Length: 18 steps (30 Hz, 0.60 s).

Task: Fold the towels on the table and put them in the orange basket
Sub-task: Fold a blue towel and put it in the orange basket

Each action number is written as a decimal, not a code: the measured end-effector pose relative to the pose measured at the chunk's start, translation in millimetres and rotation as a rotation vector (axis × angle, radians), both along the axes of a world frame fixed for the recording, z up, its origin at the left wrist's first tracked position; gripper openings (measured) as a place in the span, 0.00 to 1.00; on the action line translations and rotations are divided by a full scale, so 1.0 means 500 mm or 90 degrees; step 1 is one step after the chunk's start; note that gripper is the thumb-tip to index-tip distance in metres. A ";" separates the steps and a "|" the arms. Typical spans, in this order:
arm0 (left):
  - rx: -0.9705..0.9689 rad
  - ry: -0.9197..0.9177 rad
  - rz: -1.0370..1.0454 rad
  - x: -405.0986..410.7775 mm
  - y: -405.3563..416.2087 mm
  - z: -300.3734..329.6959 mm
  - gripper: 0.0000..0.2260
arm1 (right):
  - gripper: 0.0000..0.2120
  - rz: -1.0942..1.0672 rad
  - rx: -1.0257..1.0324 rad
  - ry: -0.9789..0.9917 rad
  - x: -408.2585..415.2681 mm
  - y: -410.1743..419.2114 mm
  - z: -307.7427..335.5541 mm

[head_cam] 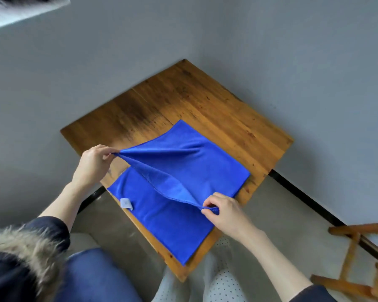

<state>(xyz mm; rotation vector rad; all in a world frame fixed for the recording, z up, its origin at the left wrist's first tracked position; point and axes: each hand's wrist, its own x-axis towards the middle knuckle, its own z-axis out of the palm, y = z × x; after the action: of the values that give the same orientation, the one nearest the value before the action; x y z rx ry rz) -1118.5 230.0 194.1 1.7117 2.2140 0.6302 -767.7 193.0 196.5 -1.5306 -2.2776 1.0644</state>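
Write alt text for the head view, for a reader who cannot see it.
Two bare hands lift one edge of a blue towel spread on a small wooden table, the left hand and right hand each pinching a corner. A white label shows near the towel's left edge; part of a wooden chair stands at the right. No orange basket is in view.

Towel (179, 214) on table (205, 105) — stool (362, 258) right

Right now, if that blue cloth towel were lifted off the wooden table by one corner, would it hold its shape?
Probably not. The blue cloth towel sags and creases between the left hand and right hand pinching its edge, so it looks floppy. It likely weighs little, since fingertip pinches lift it. Pushed across the wooden table, it would probably bunch up rather than slide.
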 end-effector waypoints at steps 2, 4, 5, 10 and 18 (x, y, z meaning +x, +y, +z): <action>-0.050 0.006 0.009 -0.017 -0.045 -0.036 0.08 | 0.04 0.046 -0.073 -0.057 -0.023 -0.044 -0.034; -0.094 0.023 0.035 -0.030 -0.083 -0.071 0.10 | 0.06 0.080 -0.162 -0.109 -0.040 -0.076 -0.069; -0.118 0.027 0.045 -0.034 -0.099 -0.086 0.11 | 0.07 0.088 -0.200 -0.128 -0.047 -0.088 -0.084; -0.265 0.034 -0.020 -0.020 -0.142 -0.152 0.18 | 0.18 0.049 -0.228 -0.181 -0.074 -0.113 -0.143; -0.375 0.183 -0.211 0.015 -0.133 -0.246 0.29 | 0.32 0.058 -0.212 -0.281 -0.119 -0.142 -0.227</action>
<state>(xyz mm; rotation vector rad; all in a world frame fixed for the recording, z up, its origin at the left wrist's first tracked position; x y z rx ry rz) -1110.9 163.2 71.0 1.8392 1.9294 -0.3369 -827.3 122.0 82.9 -1.9763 -2.5721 1.2904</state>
